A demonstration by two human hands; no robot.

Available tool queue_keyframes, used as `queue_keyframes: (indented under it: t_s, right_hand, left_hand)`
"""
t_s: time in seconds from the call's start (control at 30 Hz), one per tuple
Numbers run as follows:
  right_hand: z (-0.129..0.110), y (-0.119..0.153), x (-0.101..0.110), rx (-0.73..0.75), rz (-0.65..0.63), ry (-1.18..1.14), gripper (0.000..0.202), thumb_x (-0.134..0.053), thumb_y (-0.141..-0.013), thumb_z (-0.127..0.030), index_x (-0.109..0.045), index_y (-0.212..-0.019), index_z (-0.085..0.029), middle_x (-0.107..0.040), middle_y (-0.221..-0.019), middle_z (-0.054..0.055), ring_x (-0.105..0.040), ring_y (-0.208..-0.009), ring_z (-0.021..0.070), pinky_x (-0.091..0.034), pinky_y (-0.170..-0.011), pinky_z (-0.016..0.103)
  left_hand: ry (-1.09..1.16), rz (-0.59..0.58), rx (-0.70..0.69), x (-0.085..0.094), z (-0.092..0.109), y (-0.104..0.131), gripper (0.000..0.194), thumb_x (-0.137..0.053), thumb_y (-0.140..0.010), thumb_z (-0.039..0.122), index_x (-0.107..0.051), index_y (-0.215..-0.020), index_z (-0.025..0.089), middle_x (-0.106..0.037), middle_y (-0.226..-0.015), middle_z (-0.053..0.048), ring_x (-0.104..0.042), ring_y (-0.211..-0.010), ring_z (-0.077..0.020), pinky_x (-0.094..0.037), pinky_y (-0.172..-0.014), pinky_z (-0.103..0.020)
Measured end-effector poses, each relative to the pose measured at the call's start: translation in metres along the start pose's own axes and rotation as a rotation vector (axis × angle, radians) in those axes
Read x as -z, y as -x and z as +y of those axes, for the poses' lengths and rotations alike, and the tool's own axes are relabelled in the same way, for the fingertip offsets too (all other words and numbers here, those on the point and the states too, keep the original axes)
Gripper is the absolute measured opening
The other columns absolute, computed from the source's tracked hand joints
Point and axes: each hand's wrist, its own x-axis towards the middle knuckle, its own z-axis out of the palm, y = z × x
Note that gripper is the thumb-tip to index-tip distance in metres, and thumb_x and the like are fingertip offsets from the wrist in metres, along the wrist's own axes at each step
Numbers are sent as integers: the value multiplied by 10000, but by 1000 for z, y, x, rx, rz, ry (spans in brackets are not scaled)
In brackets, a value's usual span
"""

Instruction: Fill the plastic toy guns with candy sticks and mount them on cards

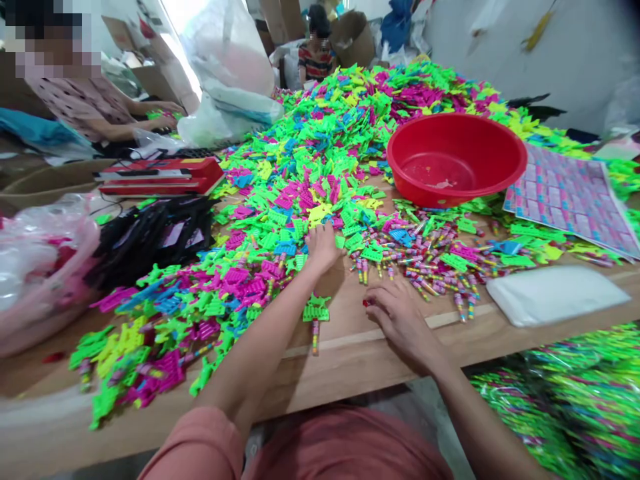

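My left hand [324, 248] reaches forward to the near edge of a heap of plastic toy pieces [300, 193] in green, pink, blue and yellow. Its fingers are stretched out, touching the pieces beside a yellow piece [320, 213]. My right hand [397, 312] is low over the table, thumb and forefinger pinching a small red piece [365, 303] mostly hidden by the fingers. Between my forearms lies a green slatted toy piece [316, 311], with a small tube of coloured candies [315, 339] at its lower end. More candy tubes [435, 263] lie scattered beyond my right hand.
A red basin [457, 193] stands at the heap's right. Nearby are a printed sheet [570, 197] and white plastic bags [555, 293]. A red sealing machine [160, 177] and black packets [160, 233] lie left. Filled bags [575, 400] sit below the table edge. Two people work beyond.
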Motion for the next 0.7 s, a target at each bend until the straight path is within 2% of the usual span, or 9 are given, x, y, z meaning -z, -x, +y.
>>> queue_keyframes:
  t_s: [0.1,0.17,0.27,0.33,0.43,0.53,0.7]
  right_hand:
    - [-5,-2,0,5,23,-55,104,-584,-982,-148,-641,-1012,-229,-717,-1103,67,-605,-1095,277,-413,-1016,490]
    - [-8,-2,0,-12,59,-95,112,-576,-983,-157,-640,-1039,-231,-725,-1062,67,-625,-1058,272,-426,-1005,486]
    - [-11,-1,1,-99,148,-211,131,-553,-1000,-204,-643,-1091,-232,-725,-1017,66,-657,-963,246,-496,-896,418]
    - [-13,-2,1,-159,218,-311,151,-543,-1017,-250,-654,-1117,-233,-723,-1027,61,-666,-937,225,-525,-826,365]
    - [-15,-5,2,-191,298,-421,208,-554,-1027,-282,-673,-1191,-235,-723,-1098,61,-668,-1000,210,-538,-864,347]
    - [-17,-8,2,-170,313,-436,254,-572,-1022,-272,-679,-1250,-244,-712,-1166,65,-648,-1092,218,-523,-940,366]
    - [-19,-5,5,-144,271,-341,147,-591,-997,-256,-683,-1109,-229,-668,-975,41,-618,-902,203,-513,-794,326]
  left_hand:
    - [-35,-28,18,6,-3,3,534,-825,-782,439,-642,-1184,141,-529,-1385,-218,-459,-1326,-408,-414,-1019,-456]
    - [-14,3,-12,10,-6,9,418,-813,-795,405,-673,-1094,148,-558,-1333,-206,-484,-1301,-401,-429,-991,-442]
    - [163,20,-160,16,-7,30,199,-757,-847,311,-680,-960,165,-665,-1072,-117,-601,-1096,-302,-452,-908,-376]
    - [316,11,-257,20,-5,51,105,-725,-867,271,-681,-896,180,-670,-925,-55,-624,-952,-243,-454,-852,-343]
    - [456,5,-340,26,0,86,73,-721,-870,271,-719,-874,199,-663,-903,-37,-619,-920,-220,-449,-820,-331]
    - [546,-22,-402,30,5,113,78,-698,-882,252,-762,-916,225,-660,-905,-41,-620,-908,-210,-454,-794,-324]
    - [633,-8,-373,32,8,134,123,-696,-872,218,-778,-958,251,-668,-967,-49,-641,-961,-216,-489,-843,-339]
